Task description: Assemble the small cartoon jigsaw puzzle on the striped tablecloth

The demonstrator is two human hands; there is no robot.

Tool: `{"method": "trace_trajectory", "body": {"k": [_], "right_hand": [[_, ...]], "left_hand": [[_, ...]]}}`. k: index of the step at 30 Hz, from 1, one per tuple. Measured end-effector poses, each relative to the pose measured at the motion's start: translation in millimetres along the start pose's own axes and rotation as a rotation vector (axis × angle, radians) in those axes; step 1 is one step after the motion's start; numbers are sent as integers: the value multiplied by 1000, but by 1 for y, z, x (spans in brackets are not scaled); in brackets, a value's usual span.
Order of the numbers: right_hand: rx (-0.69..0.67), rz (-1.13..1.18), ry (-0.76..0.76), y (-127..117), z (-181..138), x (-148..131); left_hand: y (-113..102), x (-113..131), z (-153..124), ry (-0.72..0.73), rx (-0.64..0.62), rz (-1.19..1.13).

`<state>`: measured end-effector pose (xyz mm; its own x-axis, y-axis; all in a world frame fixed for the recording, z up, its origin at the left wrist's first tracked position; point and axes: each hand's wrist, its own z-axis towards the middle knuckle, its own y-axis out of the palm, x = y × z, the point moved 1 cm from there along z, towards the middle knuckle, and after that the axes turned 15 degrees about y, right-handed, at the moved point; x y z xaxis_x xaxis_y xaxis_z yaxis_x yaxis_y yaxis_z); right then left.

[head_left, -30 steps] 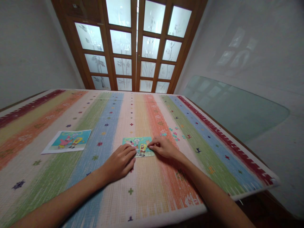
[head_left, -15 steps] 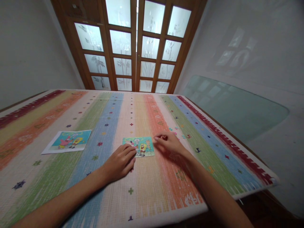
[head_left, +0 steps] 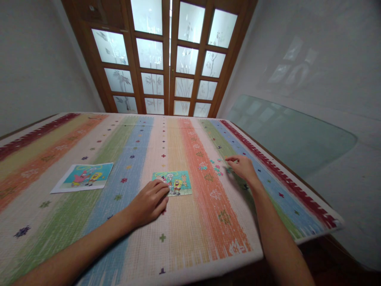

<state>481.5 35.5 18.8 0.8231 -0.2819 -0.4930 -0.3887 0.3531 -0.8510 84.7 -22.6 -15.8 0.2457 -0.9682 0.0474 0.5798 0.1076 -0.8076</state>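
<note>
My left hand (head_left: 151,200) lies flat, palm down, its fingertips resting over the left part of a small cartoon jigsaw puzzle (head_left: 181,186) and hiding some of it. To the right of the puzzle, my right hand (head_left: 242,169) is held just above the tablecloth, thumb and fingers drawn together in a pinch. What the fingertips hold, if anything, is too small to make out. Several loose jigsaw pieces (head_left: 216,169), teal and pink, lie scattered between the puzzle and my right hand.
A printed picture sheet (head_left: 86,176) with cartoon figures lies at the left. A striped cloth (head_left: 178,226) covers the table. Beyond its far edge stand wooden doors with frosted panes (head_left: 150,51); a pale glass panel (head_left: 291,127) leans at the right wall.
My right hand has moved from the puzzle's right edge out to the right, beside the loose pieces, which now show more fully. The left hand has stayed on the puzzle.
</note>
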Motion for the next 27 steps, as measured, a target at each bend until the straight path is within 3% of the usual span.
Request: {"method": "trace_trajectory", "body": {"k": [7, 13, 22, 27], "right_hand": [[-236, -89, -175, 6, -2, -3], [-312, -78, -166, 12, -7, -11], [-412, 81, -99, 24, -7, -10], [-514, 293, -216, 33, -23, -35]], "left_hand": [[1, -2, -2, -58, 33, -31], [1, -3, -2, -63, 39, -39], [2, -4, -3, -56, 20, -35], [0, -3, -2, -67, 12, -44]]}}
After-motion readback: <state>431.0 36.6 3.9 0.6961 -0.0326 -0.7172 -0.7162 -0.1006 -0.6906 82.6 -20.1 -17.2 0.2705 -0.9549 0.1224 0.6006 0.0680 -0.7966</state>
